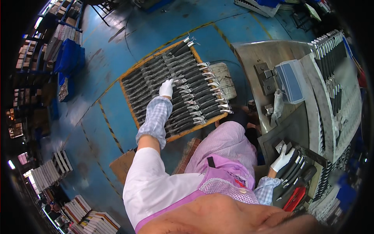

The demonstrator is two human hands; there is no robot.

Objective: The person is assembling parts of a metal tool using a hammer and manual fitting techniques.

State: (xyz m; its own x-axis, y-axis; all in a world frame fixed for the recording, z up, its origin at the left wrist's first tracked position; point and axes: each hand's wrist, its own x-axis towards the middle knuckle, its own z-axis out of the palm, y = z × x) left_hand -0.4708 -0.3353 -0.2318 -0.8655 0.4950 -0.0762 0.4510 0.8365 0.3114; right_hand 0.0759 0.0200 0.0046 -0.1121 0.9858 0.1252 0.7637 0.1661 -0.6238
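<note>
Black-handled parts (pixel 198 84), too densely packed to count, fill one wooden-edged tray (pixel 196 127) under the left hand (pixel 166 88). Ahead of the right hand (pixel 282 159), one counter (pixel 249 58) carries one blue plastic box (pixel 290 82). The left hand's fingers bend down at metal tips, any grip hidden. The right hand, half open, covers further dark parts; I cannot tell its hold.

White gloves (pixel 166 88), checked oversleeves (pixel 156 116) and a purple apron (pixel 223 178) are worn.
</note>
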